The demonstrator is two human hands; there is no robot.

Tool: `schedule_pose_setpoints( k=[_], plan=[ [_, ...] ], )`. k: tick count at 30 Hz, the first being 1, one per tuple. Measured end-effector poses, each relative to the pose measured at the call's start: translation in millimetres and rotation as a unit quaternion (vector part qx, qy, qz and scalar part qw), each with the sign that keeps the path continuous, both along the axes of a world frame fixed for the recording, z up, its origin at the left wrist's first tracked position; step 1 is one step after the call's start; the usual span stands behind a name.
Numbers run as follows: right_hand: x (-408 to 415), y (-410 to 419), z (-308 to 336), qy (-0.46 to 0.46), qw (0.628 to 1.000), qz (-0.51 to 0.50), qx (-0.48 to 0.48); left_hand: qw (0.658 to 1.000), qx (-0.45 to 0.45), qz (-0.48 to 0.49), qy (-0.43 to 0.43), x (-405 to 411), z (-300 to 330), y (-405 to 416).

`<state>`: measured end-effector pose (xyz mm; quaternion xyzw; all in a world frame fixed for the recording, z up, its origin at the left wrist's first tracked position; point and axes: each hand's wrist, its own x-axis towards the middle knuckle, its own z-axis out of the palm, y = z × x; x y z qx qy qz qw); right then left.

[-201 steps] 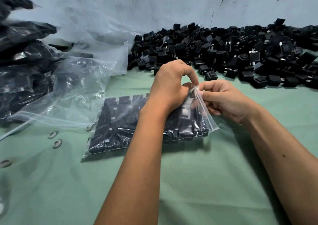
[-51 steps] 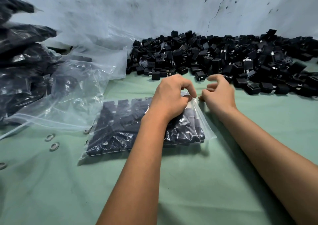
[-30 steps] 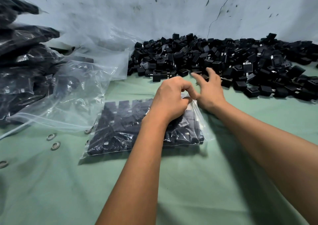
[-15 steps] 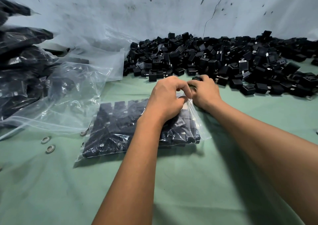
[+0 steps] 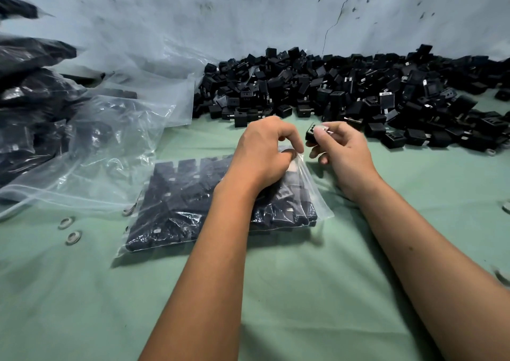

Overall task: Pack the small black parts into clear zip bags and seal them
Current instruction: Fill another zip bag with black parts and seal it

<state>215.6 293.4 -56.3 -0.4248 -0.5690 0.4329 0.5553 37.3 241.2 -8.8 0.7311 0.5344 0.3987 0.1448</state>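
A clear zip bag (image 5: 176,208) packed with rows of small black parts lies flat on the green cloth in front of me. My left hand (image 5: 265,150) rests on its right end and pinches the bag's open mouth. Just right of it, my right hand (image 5: 342,150) holds one small black part (image 5: 311,134) between thumb and fingers, lifted off the cloth near the bag's mouth. A big heap of loose black parts (image 5: 358,90) runs along the back against the wall.
Empty clear bags (image 5: 116,128) lie crumpled at the left, with filled dark bags (image 5: 30,103) stacked behind them. A few metal rings (image 5: 70,229) sit on the green cloth (image 5: 303,291) near the left. A grey wall closes the back.
My right hand reached into the heap, took one black part and came back toward the bag's mouth. My left hand stayed on the bag's opening.
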Motion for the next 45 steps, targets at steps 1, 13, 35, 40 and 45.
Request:
schedule_pose_setpoints(
  k=[1, 13, 35, 40, 45],
  plan=[
    [1, -4, 1, 0.003, 1.000, 0.023, 0.002, 1.000, 0.004, -0.001, -0.001, 0, 0, 0],
    [-4, -15, 4, -0.111, 0.981, 0.152, 0.054, 0.999, 0.044, 0.007, -0.010, -6, 10, -1],
    [-8, -25, 8, 0.008, 0.983, 0.182, -0.027, 0.979, -0.091, 0.180, -0.026, -45, 5, 1],
    [-9, -23, 8, 0.006, 0.988, 0.152, -0.033, 0.980, -0.100, 0.174, -0.017, -43, 3, 2],
    [-9, -24, 9, 0.007, 0.985, 0.171, -0.035, 0.981, -0.105, 0.161, -0.009, -39, 3, 0]
  ],
)
